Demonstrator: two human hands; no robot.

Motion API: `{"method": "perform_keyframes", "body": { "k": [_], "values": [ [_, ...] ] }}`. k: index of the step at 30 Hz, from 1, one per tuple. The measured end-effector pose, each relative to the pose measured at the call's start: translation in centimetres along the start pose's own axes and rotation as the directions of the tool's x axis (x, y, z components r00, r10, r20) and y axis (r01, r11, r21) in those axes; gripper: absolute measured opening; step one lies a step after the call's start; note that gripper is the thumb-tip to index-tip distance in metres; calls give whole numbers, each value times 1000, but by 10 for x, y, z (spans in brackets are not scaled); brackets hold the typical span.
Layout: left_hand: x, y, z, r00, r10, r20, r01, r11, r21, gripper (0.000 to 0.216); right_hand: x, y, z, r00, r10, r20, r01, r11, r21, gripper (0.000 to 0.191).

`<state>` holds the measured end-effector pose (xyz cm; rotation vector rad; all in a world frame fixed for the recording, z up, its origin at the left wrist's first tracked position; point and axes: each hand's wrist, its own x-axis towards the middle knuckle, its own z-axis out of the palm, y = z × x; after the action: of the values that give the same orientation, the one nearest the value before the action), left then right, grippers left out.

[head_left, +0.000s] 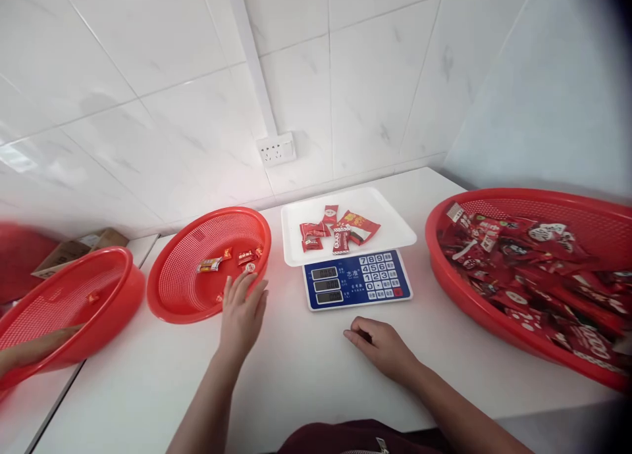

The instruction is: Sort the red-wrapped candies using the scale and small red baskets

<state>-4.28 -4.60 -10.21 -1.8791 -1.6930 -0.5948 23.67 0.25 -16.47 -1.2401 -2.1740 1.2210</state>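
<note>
My left hand (241, 309) is raised with its fingers stretched out, at the near rim of a round red mesh basket (172, 296) that holds a few small wrapped sweets (210, 264). My right hand (378, 345) rests on the white table, fingers curled under with nothing visible in them, just in front of a blue-faced digital scale (356, 279). The scale's white tray (395, 227) carries several red snack packets (340, 233).
A large red basket (439, 256) full of red packets fills the right side. Another red basket (113, 296) sits at far left, with another person's hand (39, 345) on its rim. A wall socket (276, 149) is behind the scale. Cardboard boxes (74, 247) stand at back left.
</note>
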Motion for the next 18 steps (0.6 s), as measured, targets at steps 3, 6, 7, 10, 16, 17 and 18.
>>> {"method": "perform_keyframes", "body": {
  "k": [3, 6, 7, 10, 16, 17, 18],
  "values": [
    [-8, -39, 0, 996, -61, 62, 51, 988, 143, 26, 0, 0, 0, 1000, 2, 2, -2, 1000, 16, 31],
    [-18, -77, -2, 962, -251, 107, 214, 937, 275, 39, -1, 0, 0, 1000, -5, 1, 5, 1000, 29, 31],
    [-21, -90, -5, 938, -327, 113, 275, 903, 330, 47, -1, 0, 0, 1000, -8, 1, 8, 999, 32, 31],
    [-26, -128, -18, 846, -515, 135, 401, 783, 477, 60, -1, 0, 0, 1000, -19, 1, 19, 999, 35, 30],
    [-29, -196, -58, 626, -759, 182, 512, 575, 638, 60, -1, -1, -1, 1000, -14, -10, 15, 1000, 28, 28],
    [-31, -208, -63, 587, -791, 172, 532, 537, 655, 64, -1, -1, -1, 1000, -16, -12, 17, 999, 28, 28],
    [-34, -220, -67, 560, -811, 171, 544, 515, 663, 67, -2, -1, 0, 1000, -19, -15, 20, 999, 27, 28]
  ]
}}
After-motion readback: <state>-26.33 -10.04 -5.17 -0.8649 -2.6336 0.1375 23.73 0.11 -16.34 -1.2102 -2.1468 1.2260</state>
